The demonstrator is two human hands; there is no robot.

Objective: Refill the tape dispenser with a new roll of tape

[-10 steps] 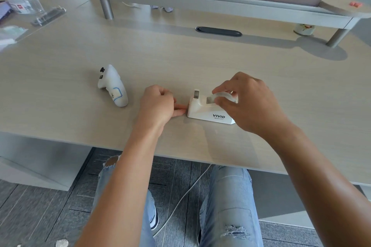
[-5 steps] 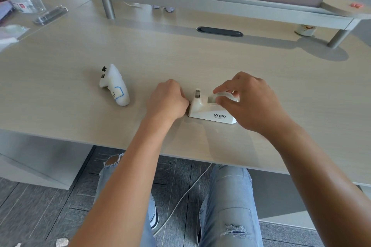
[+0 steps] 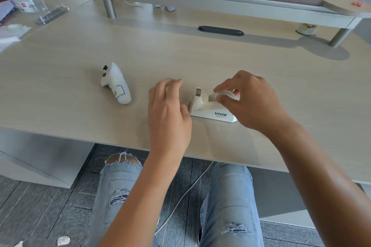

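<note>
Though blur hid its fingertips, the left hand (image 3: 168, 110) lay spread, empty; the right hand (image 3: 251, 100) pinched the tape roll (image 3: 227, 94) in the dispenser (image 3: 212, 110).

Glossy white plastic dispenser (image 3: 212, 109); matt woodgrain desk (image 3: 200, 56).

The person's 2 forearms are bare, with no sleeves, watch or rings visible on the left hand (image 3: 168, 110) or right hand (image 3: 255, 102). They wear light blue jeans (image 3: 228, 202), faded, with frayed rips at both knees and thighs.
</note>
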